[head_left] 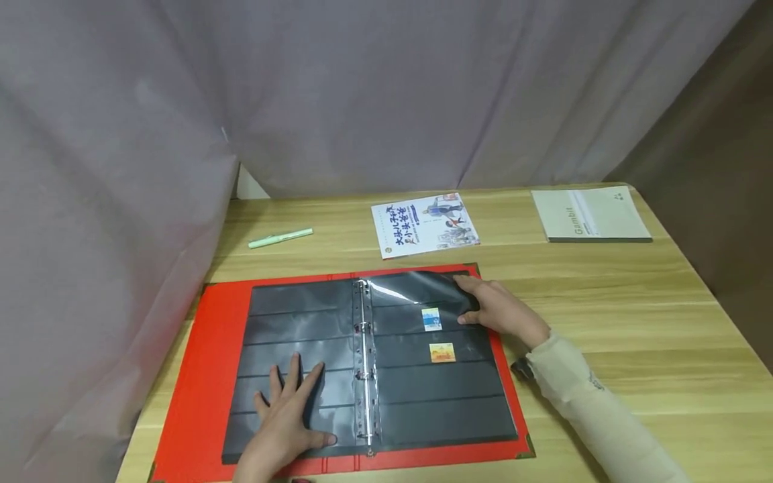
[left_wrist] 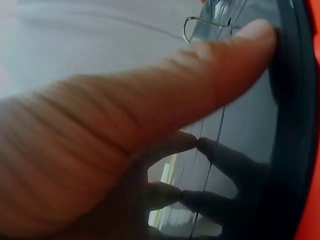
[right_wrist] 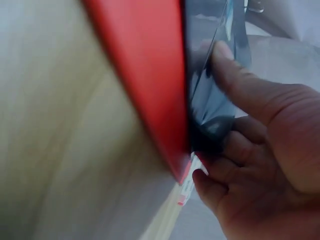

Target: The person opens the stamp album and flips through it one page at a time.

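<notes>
A red ring binder (head_left: 202, 369) lies open on the table, a stamp album with black pocket pages. My left hand (head_left: 286, 412) rests flat with spread fingers on the left page (head_left: 290, 329); the left wrist view shows its thumb (left_wrist: 200, 75) across the glossy sheet. At the upper right, my right hand (head_left: 501, 308) pinches the outer edge of the right page (head_left: 447, 386), which bends up there. Thumb and fingers lie on either side of that page (right_wrist: 202, 95) in the right wrist view. A blue stamp (head_left: 431, 320) and an orange stamp (head_left: 442, 353) sit in its pockets.
Behind the binder lie a light green pen (head_left: 280, 238), a white illustrated booklet (head_left: 425, 225) and, at the far right, a pale green Gambit pad (head_left: 594, 213). A small dark object (head_left: 521, 369) shows partly beside the right sleeve. Grey curtain (head_left: 374, 94) hangs along the table's back edge.
</notes>
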